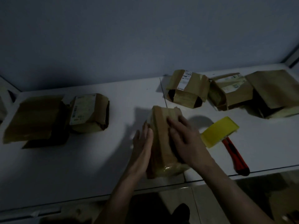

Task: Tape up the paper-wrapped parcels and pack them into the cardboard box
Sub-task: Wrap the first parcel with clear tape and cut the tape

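A brown paper-wrapped parcel [161, 126] lies on the white table [97, 159] near its front edge, with tape glinting at its near end. My left hand [143, 143] lies flat with straight fingers against the parcel's left side. My right hand [184, 139] presses its fingers on the parcel's top and right side. A yellow roll of tape [220, 131] sits just right of the parcel. No cardboard box can be made out in the dim light.
A red utility knife [236, 157] lies beside the tape, toward the table's front edge. Two wrapped parcels [90, 112] sit at the left, three more [187, 88] at the back right. The wall stands close behind.
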